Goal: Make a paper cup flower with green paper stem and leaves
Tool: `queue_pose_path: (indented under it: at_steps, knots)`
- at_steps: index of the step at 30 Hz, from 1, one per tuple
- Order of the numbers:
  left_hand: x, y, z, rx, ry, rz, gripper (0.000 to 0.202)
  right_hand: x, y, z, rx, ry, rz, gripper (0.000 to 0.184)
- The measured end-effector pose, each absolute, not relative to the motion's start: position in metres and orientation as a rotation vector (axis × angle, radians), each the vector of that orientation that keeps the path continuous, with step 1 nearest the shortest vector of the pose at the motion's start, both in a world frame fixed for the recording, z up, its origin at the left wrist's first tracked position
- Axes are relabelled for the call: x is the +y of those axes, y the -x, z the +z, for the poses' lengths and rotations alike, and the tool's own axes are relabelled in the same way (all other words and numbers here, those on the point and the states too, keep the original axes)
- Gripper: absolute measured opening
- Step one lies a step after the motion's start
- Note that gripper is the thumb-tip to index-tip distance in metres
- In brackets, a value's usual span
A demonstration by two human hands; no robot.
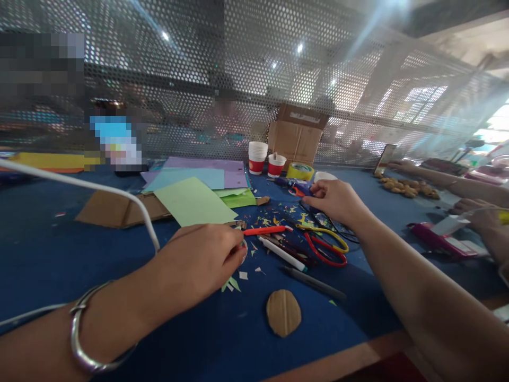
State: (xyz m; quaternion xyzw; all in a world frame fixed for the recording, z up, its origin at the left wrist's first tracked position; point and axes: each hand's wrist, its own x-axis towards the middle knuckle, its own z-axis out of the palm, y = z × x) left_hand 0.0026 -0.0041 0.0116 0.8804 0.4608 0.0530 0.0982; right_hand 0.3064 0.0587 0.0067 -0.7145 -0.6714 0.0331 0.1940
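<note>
My left hand is closed low over the table, its fingertips pressed together around a small whitish piece that is mostly hidden. Just beyond those fingers lies an orange marker. My right hand reaches farther out, with thumb and fingers closed at the handle end of a blue hot glue gun with an orange trigger. Below it rest red-and-yellow-handled scissors, a white marker and a dark grey pen. A round cardboard disc lies near the front edge.
Coloured paper sheets overlap cardboard pieces at left. Paper cups, yellow tape and a cardboard box stand before a perforated metal screen. A white cable crosses the left; another person's hands are at right.
</note>
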Motion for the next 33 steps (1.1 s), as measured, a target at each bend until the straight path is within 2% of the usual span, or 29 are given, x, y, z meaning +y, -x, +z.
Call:
queue_pose_path:
  at_steps: [6, 10, 17, 21, 26, 33]
  knots:
    - [0.000, 0.001, 0.007, 1.323, -2.686, 0.281, 0.043, 0.067, -0.292, -0.008, -1.938, 1.929, 0.181, 0.020]
    - [0.002, 0.004, 0.004, 1.318, -2.790, 0.482, 0.035, 0.074, -0.287, -0.021, -1.967, 1.918, 0.206, 0.020]
    - [-0.024, -0.012, -0.008, 0.784, -3.035, 0.716, 0.028, 0.074, -0.283, -0.029, -2.010, 1.924, 0.202, 0.020]
    - [-0.036, -0.019, -0.009, 0.618, -3.123, 0.809, 0.030, 0.071, -0.282, -0.029, -2.024, 1.930, 0.188, 0.026]
    - [-0.045, -0.024, -0.009, 0.454, -3.099, 0.825, 0.032, 0.061, -0.282, -0.022, -1.978, 1.934, 0.143, 0.033]
    - [-0.062, -0.023, -0.013, 0.225, -3.100, 0.791, 0.035, 0.041, -0.278, -0.009, -1.965, 1.789, 0.187, 0.022]
